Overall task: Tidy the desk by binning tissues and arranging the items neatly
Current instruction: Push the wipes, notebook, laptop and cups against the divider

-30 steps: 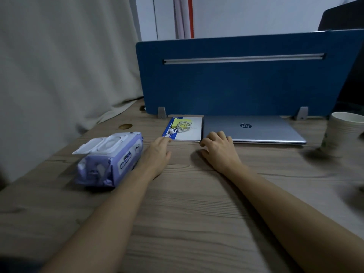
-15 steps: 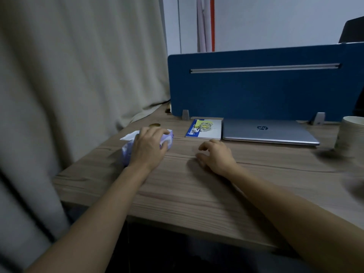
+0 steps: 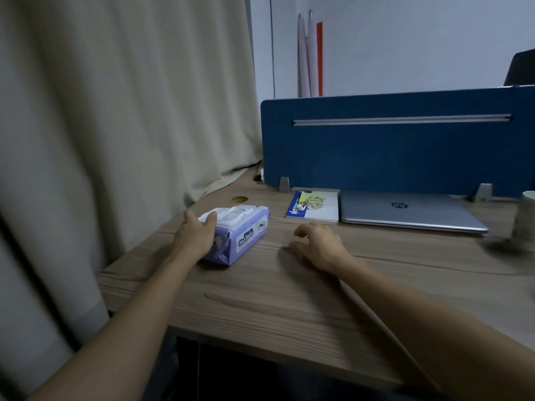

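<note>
A purple wet-wipes pack [image 3: 241, 231] with a white flip lid lies on the wooden desk [image 3: 289, 299] near its left edge. My left hand [image 3: 197, 237] grips the pack's near left end, thumb over the lid. My right hand [image 3: 320, 246] rests on the desk to the right of the pack, fingers loosely curled, holding nothing. Behind it lies a blue and white notebook [image 3: 314, 209] with white earphones [image 3: 312, 201] on top. A closed silver laptop [image 3: 411, 211] sits right of the notebook.
A blue divider panel [image 3: 390, 143] stands along the desk's back edge. A paper cup [image 3: 524, 218] stands at the far right, partly cut off. A beige curtain [image 3: 115, 125] hangs along the left side. A round cable hole [image 3: 239, 199] sits behind the pack.
My left hand went from beside the pack to on top of it, then took hold of its near end. The right hand drew back from the laptop. The view swung left.
</note>
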